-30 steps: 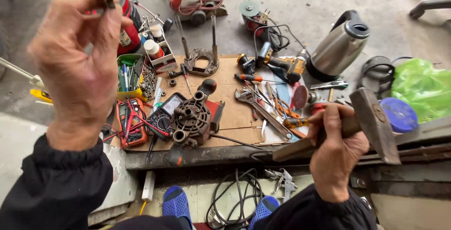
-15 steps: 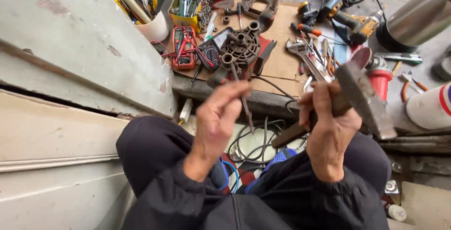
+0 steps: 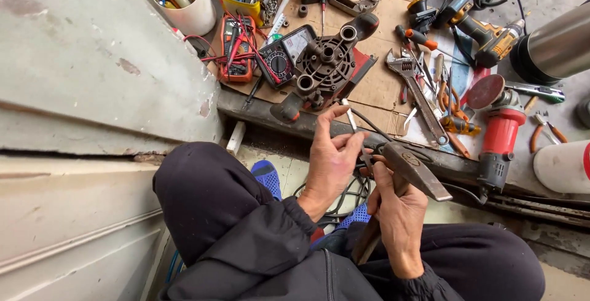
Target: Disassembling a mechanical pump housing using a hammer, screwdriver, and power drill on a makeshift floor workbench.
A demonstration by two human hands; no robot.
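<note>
A seated person in dark clothing works with both hands over their lap, at the near edge of a low bench (image 3: pixel 258 112) spread with cardboard and tools. The left hand (image 3: pixel 330 160) pinches a thin metal rod (image 3: pixel 351 118) between thumb and fingertips, its grip closed on the rod, which points up and away from the body towards the bench. The right hand (image 3: pixel 398 210) is wrapped around the wooden handle of a hammer (image 3: pixel 413 170), grip clamped tight just beneath the rusty steel head, which lies tilted to the right. The two hands are close together, fingers nearly touching, with the rod held just beside the hammer head.

On the bench directly beyond the hands lies a black cast-metal housing (image 3: pixel 326 67) with round bosses. To its left sit a black meter (image 3: pixel 278 64) and a red-cased meter (image 3: pixel 236 46) with tangled red leads. An adjustable wrench (image 3: pixel 418 95) lies to the right of the housing, and further right rests a red angle grinder (image 3: pixel 499 130) with its disc facing up. A yellow cordless drill (image 3: pixel 485 31) lies near the far right, beside a steel kettle (image 3: pixel 556 46). A white cup (image 3: pixel 187 12) full of tools stands at the upper left, against a grey concrete slab (image 3: pixel 92 55).
</note>
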